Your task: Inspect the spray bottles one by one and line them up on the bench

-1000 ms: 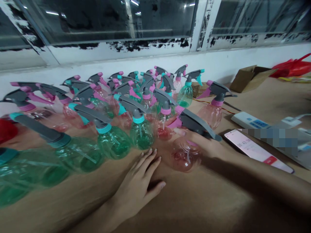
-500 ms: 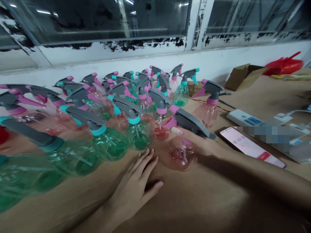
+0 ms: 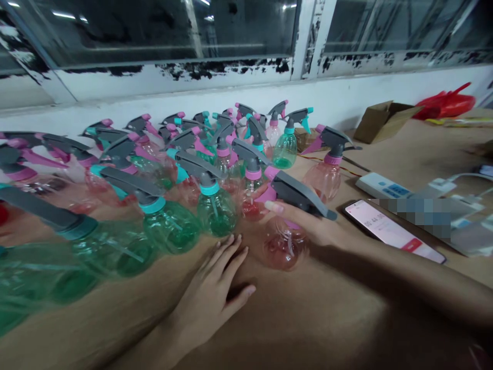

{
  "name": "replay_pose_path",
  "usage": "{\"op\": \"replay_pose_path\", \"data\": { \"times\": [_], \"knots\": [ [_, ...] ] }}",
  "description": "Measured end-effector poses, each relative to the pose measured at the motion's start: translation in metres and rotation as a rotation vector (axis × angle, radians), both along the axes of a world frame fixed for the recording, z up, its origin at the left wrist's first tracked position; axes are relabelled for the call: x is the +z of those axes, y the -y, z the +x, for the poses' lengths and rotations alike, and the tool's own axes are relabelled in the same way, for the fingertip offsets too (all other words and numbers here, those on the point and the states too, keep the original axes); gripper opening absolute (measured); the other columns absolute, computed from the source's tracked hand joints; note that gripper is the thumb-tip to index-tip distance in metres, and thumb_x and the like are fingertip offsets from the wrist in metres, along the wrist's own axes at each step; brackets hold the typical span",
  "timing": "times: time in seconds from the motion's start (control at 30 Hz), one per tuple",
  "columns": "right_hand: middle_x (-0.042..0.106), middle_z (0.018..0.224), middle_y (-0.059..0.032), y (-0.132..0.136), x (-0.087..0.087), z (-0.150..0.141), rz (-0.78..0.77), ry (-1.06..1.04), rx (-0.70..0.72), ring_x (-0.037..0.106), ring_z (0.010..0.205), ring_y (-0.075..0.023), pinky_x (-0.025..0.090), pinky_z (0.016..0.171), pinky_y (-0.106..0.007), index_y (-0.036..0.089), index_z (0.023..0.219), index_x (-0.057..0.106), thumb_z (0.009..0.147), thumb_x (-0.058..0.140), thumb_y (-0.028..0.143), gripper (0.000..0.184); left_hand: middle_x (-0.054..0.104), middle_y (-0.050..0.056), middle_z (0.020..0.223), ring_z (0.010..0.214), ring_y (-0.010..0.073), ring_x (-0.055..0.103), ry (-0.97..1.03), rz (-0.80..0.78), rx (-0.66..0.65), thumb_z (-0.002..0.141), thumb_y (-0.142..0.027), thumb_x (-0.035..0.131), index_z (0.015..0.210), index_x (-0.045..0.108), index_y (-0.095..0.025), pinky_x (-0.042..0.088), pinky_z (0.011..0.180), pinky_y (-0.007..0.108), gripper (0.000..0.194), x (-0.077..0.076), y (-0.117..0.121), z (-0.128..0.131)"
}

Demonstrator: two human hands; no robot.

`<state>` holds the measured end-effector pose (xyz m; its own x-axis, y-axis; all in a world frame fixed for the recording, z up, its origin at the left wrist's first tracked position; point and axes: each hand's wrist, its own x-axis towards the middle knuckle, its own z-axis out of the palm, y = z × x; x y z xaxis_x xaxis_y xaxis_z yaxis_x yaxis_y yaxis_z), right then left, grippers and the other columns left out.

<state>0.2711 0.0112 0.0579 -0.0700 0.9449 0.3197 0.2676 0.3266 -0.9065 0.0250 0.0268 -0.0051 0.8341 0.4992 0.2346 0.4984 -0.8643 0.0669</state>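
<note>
My right hand (image 3: pixel 308 218) is wrapped round the neck of a pink spray bottle (image 3: pixel 285 246), just under its grey and pink trigger head. The bottle stands upright on the brown tabletop (image 3: pixel 277 318). Flat on the table lies my left hand (image 3: pixel 213 288), fingers stretched out, holding nothing. Its fingertips are close to a green spray bottle (image 3: pixel 217 210) with a turquoise collar. Directly behind the held bottle is another pink spray bottle (image 3: pixel 253 198), partly covered by my right hand's fingers.
Several more pink and green spray bottles crowd the left and back, including a green one (image 3: pixel 171 226). On the right are a phone (image 3: pixel 393 231) showing a timer, a power strip (image 3: pixel 385 185) with cables, a cardboard box (image 3: pixel 385 121) and a red plastic bag (image 3: pixel 444 105).
The view has shifted very slightly. Both hands and the held bottle stay in nearly the same place, and the phone's timer has advanced.
</note>
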Motion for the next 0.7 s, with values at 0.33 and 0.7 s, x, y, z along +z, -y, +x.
{"op": "replay_pose_path", "data": {
  "times": [0.33,0.7],
  "knots": [
    [0.065,0.086,0.0000,0.002,0.004,-0.003,0.054,0.025,-0.053,0.063,0.087,-0.0180,0.049,0.084,-0.033,0.024,0.092,0.063,0.085,0.061,0.036,0.014,0.039,0.011,0.147,0.135,0.0283,0.035,0.005,0.004,0.002,0.095,-0.050,0.047,0.138,0.041,-0.016,0.035,0.107,0.047,0.055,0.000,-0.001,-0.001],
    [0.067,0.084,-0.0010,0.005,0.010,-0.009,0.042,-0.031,-0.065,0.064,0.079,-0.0185,0.051,0.073,-0.032,0.025,0.093,0.064,0.081,0.062,0.045,0.024,0.038,0.012,0.148,0.135,0.0283,0.035,-0.002,0.000,-0.001,0.095,-0.047,0.050,0.138,0.041,-0.015,0.036,0.106,0.048,0.054,0.001,0.001,-0.001]
  ]
}}
